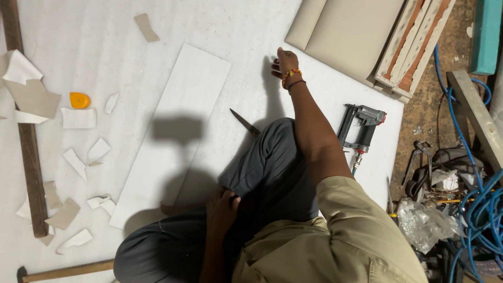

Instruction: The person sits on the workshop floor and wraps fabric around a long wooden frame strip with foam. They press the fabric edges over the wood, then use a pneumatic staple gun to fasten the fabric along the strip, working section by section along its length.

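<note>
White sheet (105, 31): right hand (283, 62) at panel (173, 131) edge, left hand (222, 207) on knee

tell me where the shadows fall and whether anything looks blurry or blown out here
Head view: hard light from above casts a dark shadow of the person across the white board and beside the right hand; the left hand sits in shade on the lap; the white floor sheet is bright but keeps its texture; focus is sharp throughout.

A long board (170, 133) is laid on a floor sheet (105, 31), with scraps (78, 118) to its left, a blade (244, 123) just right of it, and a staple gun (360, 127) farther right, near coiled hoses (479, 209).
</note>
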`<state>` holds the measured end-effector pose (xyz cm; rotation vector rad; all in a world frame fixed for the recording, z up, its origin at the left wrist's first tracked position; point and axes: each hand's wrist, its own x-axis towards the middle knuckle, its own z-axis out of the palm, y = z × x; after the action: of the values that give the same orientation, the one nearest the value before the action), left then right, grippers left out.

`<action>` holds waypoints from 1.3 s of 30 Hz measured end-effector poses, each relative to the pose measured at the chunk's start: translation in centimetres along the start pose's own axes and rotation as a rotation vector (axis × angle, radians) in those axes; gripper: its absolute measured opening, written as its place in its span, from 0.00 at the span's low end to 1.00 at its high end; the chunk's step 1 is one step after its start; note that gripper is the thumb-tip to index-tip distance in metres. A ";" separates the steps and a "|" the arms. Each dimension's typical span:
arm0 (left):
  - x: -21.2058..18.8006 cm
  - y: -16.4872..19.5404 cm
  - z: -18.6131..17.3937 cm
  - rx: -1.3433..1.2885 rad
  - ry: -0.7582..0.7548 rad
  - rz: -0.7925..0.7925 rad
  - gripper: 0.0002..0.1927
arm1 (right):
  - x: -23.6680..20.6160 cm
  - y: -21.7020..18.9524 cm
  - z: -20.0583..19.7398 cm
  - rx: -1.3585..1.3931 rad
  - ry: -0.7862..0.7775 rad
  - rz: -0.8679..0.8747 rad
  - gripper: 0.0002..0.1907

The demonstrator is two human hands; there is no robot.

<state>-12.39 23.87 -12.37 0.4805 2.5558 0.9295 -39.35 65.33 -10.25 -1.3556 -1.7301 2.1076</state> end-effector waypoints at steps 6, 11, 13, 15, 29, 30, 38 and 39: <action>0.2 -0.3 0.3 -0.040 0.022 0.015 0.13 | 0.8 0.1 0.2 0.137 -0.054 0.120 0.31; 0.3 -0.6 1.1 -0.044 0.094 0.058 0.12 | 0.9 0.6 0.9 -0.050 -0.141 0.065 0.30; 0.3 -0.6 1.3 -0.032 0.126 0.079 0.13 | 0.6 0.8 1.2 -0.160 -0.139 0.061 0.30; 0.4 -0.7 1.4 -0.024 0.144 0.093 0.13 | 0.4 0.9 1.5 -0.306 -0.192 0.025 0.29; 2.2 -2.1 1.4 -0.048 0.095 -0.005 0.13 | 6.7 -0.6 11.2 -1.259 -0.083 -0.621 0.29; 2.6 -2.3 1.6 -0.037 0.091 -0.017 0.14 | 7.0 -0.6 12.7 -1.248 -0.084 -0.627 0.32; 5.2 -3.9 1.8 -0.057 -0.079 -0.155 0.17 | 9.8 -0.4 24.9 -1.436 0.024 -1.009 0.39; 5.6 -4.0 1.7 -0.060 -0.046 -0.130 0.18 | 10.4 -0.6 26.3 -1.474 0.067 -1.024 0.38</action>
<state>-17.22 24.29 -17.56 0.3110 2.4776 0.9345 -63.47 51.98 -16.67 -0.2255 -2.9927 0.0966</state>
